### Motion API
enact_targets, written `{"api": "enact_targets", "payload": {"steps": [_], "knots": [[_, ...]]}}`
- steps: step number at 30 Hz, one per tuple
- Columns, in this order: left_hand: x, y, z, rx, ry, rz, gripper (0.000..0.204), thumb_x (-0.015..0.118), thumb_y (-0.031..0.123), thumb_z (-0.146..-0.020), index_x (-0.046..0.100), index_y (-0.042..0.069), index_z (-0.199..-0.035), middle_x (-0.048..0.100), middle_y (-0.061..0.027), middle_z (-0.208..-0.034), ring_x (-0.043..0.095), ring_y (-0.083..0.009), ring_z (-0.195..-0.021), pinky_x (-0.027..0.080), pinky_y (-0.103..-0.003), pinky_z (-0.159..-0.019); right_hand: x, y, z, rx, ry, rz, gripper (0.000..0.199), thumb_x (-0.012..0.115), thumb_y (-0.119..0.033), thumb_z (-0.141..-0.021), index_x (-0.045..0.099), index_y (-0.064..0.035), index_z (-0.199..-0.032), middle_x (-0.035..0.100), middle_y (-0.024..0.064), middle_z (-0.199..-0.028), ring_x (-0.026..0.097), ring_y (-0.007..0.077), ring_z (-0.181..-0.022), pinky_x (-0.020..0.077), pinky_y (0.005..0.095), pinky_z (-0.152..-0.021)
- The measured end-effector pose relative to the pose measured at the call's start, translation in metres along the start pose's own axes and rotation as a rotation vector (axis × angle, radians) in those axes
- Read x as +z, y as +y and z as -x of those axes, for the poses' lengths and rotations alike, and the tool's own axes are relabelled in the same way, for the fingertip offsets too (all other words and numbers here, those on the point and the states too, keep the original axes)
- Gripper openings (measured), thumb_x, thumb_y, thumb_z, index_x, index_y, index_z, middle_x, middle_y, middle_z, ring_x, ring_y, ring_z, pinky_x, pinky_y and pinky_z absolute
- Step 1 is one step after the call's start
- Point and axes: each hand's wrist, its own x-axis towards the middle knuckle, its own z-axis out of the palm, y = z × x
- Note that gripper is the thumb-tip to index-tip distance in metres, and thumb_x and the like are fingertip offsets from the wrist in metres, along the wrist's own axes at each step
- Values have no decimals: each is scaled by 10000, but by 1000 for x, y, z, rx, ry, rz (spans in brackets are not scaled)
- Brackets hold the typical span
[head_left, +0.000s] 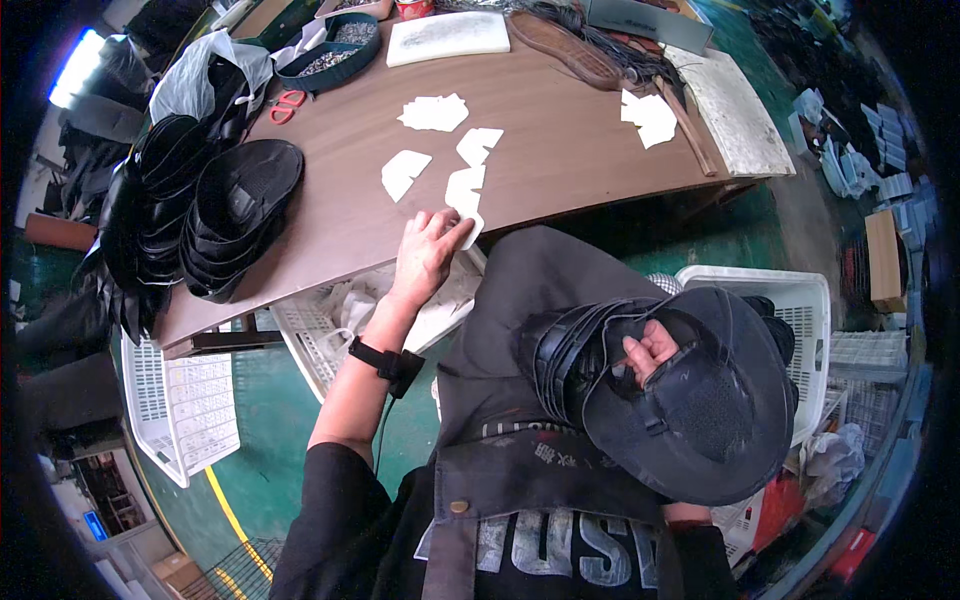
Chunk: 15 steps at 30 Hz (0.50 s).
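Observation:
At the table's near edge, my left hand [429, 252] pinches a small white cut piece [472, 236], thumb side hidden beneath the fingers. Close by lie more white pieces [464, 186], some notched, with a small pile [434, 112] farther back. Over my lap, my right hand [649, 352] is closed round a stack of black shoe uppers [700, 420]; its fingers show through the opening, and the rest of the hand is hidden behind them. A thin dark cord or edge loops along the stack.
Nested black uppers [240, 210] are heaped at the table's left, by red-handled scissors [288, 107] and a dark tray [335, 60] of small bits. A white block [448, 38], a brown sole [565, 48] and more white pieces [652, 118] lie beyond. White crates [180, 400] stand below.

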Motion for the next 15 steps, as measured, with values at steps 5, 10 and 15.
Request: {"api": "enact_targets", "payload": {"steps": [5,10,15], "knots": [[11,-20,0,-93,274,277,245,568,-53,-712,619,63,-922,611,-83,-888,567,-268,-823,475,-364,-702,5,-9,1,39,39,29,61,518,-33,-909,461,-48,-928,631,81,-842,630,145,-705,519,270,-611],[-44,15,-24,-472,-82,793,201,491,11,-913,461,29,-1111,650,-89,-843,608,-124,-667,485,-247,-567,13,-14,-3,21,29,114,129,544,-129,-918,515,-12,-965,653,109,-857,642,167,-764,535,308,-709],[-93,90,-37,235,-458,605,115,566,80,-844,512,60,-944,589,-134,-690,616,-307,-641,483,-386,-561,15,-15,1,34,94,151,121,559,-121,-911,508,-15,-938,653,103,-834,638,136,-739,529,264,-683]]}}
